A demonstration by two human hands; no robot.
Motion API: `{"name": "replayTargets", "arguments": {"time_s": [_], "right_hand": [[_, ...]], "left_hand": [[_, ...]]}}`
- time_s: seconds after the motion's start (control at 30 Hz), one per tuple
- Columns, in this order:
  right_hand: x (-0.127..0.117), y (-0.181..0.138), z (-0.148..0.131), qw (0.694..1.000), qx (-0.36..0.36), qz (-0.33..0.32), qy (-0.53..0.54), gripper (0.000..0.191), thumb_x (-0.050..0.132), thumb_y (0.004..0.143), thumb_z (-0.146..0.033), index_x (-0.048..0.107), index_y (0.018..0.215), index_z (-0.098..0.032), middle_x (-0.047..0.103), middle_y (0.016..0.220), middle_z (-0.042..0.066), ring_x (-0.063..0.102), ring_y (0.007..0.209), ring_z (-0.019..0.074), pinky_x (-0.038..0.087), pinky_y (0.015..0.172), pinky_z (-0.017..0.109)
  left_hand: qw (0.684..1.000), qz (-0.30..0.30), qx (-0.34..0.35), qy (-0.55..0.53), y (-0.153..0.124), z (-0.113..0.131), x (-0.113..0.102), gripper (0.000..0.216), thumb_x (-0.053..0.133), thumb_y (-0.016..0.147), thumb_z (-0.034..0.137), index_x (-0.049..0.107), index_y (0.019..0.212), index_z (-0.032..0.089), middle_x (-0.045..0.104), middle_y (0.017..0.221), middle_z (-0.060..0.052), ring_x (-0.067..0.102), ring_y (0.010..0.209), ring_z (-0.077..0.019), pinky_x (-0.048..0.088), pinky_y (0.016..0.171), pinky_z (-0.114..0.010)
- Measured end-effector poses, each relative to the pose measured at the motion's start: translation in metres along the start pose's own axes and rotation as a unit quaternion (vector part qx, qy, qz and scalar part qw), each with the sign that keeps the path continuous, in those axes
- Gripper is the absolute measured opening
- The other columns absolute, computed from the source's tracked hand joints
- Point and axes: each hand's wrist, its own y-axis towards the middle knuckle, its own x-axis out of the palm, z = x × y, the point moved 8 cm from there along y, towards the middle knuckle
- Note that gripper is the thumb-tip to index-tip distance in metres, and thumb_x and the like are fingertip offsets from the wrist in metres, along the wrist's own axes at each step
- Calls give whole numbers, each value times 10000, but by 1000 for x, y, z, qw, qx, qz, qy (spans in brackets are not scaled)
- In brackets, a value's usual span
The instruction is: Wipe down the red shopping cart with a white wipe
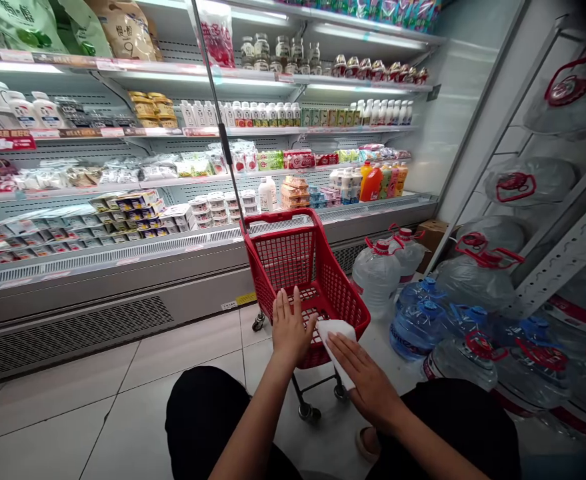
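A red shopping cart (343,293) with a mesh plastic basket stands right in front of my knees, its basket holding nothing I can see. My left hand (290,330) is at the basket's near left edge, palm down, fingers stretched out and holding nothing. Whether it touches the rim I cannot tell. In my right hand (367,377) is a folded white cloth or paper wipe (337,329), pinned under straight fingers at the near right corner of the basket. The thumb of that hand is hidden.
Beyond the cart runs a refrigerated display (197,250) stocked with dairy and drinks. Large water jugs (377,273) stand close on the right, more of them on a metal rack (563,280). A thin dark pole (224,143) rises behind the cart. Tiled floor (47,427) lies at left.
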Motion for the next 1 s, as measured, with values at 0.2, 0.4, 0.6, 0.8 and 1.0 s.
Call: {"name": "replayTargets", "arguments": {"time_s": [0.2,0.4,0.6,0.8,1.0], "right_hand": [[-2,13,17,998,-55,-25,-24,968,437,766,-76,153,1682,-205,283,1714,49,260,1578,227,303,1277,486],[-13,19,94,1000,-13,15,-20,704,414,885,-88,433,1570,-250,552,1548,42,391,1516,211,290,1281,537],[-9,0,76,999,-3,37,9,720,439,860,-127,425,1572,-237,543,1542,61,370,1522,260,292,1277,560],[-9,-18,19,996,-92,-5,-17,834,448,870,-138,227,1671,-208,411,1656,59,332,1547,243,289,1279,472],[-22,-4,39,990,-126,-20,-59,857,483,886,-154,176,1681,-246,322,1697,22,280,1572,227,254,1288,457]], "left_hand": [[998,37,51,10,-11,24,-1,801,443,1042,588,122,1687,238,265,1715,-142,226,1594,-298,285,1272,-515],[996,25,88,4,-12,28,6,857,453,1025,627,48,1690,269,197,1739,-95,184,1605,-290,239,1292,-519],[989,8,146,-2,-20,33,-8,868,453,1032,606,-19,1686,284,131,1749,-52,170,1609,-257,175,1314,-510],[970,-29,240,-3,-42,-1,-42,852,462,1048,551,-14,1686,247,125,1749,-40,146,1614,-238,113,1326,-457],[951,-81,297,-5,-41,-36,-54,892,502,1033,500,-59,1679,246,117,1748,-14,141,1614,-225,83,1329,-420]]}}
